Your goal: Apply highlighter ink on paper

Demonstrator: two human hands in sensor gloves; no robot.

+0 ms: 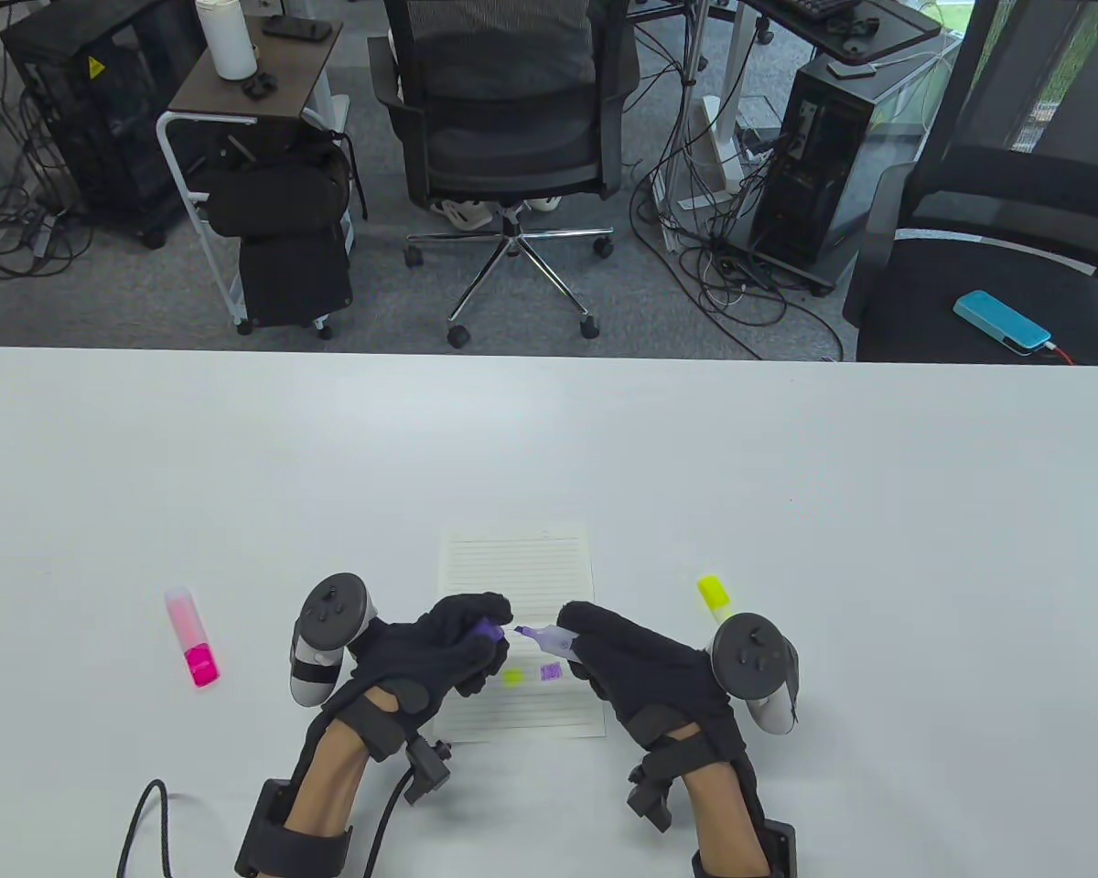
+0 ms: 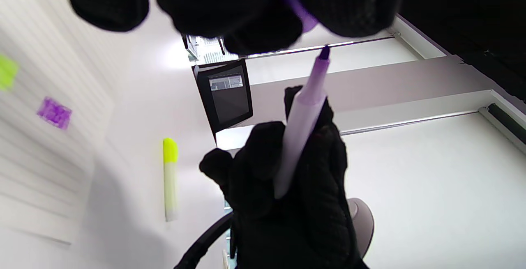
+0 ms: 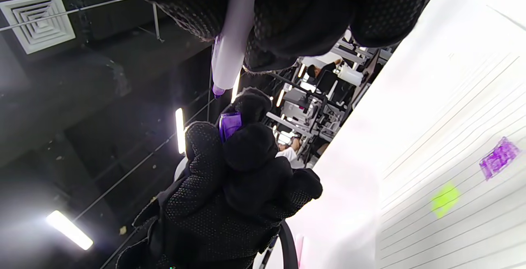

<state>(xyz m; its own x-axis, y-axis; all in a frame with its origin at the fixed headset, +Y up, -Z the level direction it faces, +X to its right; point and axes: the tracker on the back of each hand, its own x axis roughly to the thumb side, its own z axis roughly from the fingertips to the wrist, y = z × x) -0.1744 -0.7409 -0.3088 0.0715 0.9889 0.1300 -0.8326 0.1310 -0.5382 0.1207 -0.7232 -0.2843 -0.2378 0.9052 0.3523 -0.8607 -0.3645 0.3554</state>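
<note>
Now the cap and pen face each other above the paper.
Right hand [image 1: 640,654] grips the purple pen [image 1: 542,637], tip at nine o'clock; left hand [image 1: 439,649] pinches its cap [image 1: 488,629] just beyond the tip, over the paper [image 1: 518,576].

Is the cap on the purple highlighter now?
No, the right hand holds the purple highlighter bare-tipped, while the left hand pinches its cap.
</note>
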